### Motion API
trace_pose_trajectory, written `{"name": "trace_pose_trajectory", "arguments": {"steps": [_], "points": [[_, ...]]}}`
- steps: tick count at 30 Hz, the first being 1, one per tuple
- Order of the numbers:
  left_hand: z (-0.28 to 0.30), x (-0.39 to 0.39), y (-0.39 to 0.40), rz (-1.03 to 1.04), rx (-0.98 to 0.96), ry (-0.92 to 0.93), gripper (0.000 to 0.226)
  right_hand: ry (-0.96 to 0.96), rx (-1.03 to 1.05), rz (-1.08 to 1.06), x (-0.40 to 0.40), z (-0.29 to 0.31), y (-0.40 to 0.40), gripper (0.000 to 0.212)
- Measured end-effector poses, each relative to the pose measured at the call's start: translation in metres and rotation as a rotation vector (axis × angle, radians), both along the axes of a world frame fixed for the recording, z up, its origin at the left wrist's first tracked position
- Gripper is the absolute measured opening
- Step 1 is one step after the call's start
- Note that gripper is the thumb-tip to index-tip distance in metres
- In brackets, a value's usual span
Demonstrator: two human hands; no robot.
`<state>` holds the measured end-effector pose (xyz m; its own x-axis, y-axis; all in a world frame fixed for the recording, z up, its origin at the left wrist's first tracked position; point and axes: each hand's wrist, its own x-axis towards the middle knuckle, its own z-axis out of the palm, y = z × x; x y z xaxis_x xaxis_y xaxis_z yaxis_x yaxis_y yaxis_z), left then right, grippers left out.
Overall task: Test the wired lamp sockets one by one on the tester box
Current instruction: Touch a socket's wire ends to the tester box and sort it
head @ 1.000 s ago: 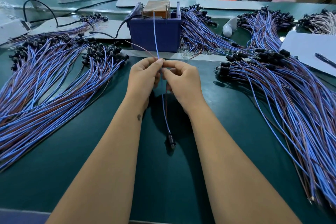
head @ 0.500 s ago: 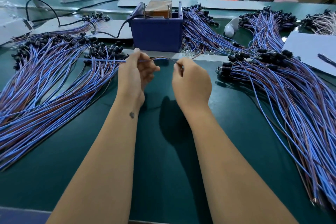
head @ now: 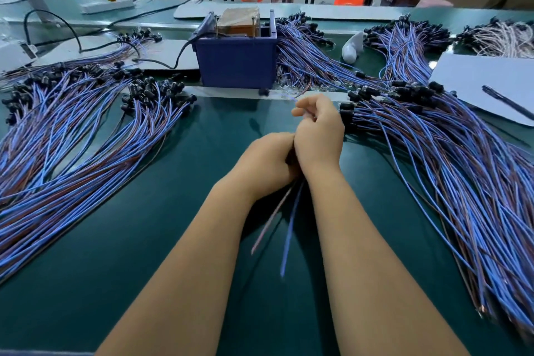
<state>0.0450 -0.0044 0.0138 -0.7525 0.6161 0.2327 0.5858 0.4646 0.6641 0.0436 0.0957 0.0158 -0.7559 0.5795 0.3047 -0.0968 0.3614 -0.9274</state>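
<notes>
Both hands have pulled back from the tester (head: 237,52) and now meet at the middle of the green mat (head: 144,240). Half a second ago they were spread apart near the box, stretching a wire level between them; now the left hand (head: 267,163) is tucked against the heel of the right hand (head: 316,136), its fingers curled around the wire pair (head: 284,222). The blue and brown leads, blurred, trail from under that hand toward the person and no longer reach the box. The right hand's fingers are curled too, thumb and forefinger pinched together at the top; what they pinch is too blurred to tell, and the socket end of the pair is hidden between the hands. The tester sits beyond the hands at the mat's far edge. The left pile (head: 72,136) and the right pile (head: 450,159) lie as before on either side. White paper (head: 485,78) with a pen (head: 508,102) lies at far right
</notes>
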Motion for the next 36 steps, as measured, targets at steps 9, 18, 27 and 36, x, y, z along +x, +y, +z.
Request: {"name": "trace_pose_trajectory", "arguments": {"steps": [9,18,27,36], "points": [[-0.007,-0.008,-0.004,0.051,0.052,-0.054,0.024,-0.110,-0.023,0.104,-0.003,-0.013,0.006,0.031],[-0.007,-0.010,-0.008,0.140,0.177,-0.191,0.017,-0.047,0.269,-0.032,0.025,0.022,0.086,0.038],[-0.006,-0.005,-0.005,0.172,0.210,-0.260,0.021,-0.608,0.923,-0.238,0.066,0.027,0.144,0.031],[-0.004,-0.013,-0.008,0.546,0.174,0.110,0.019,-0.440,1.190,0.235,0.083,0.002,0.027,0.042]]}}
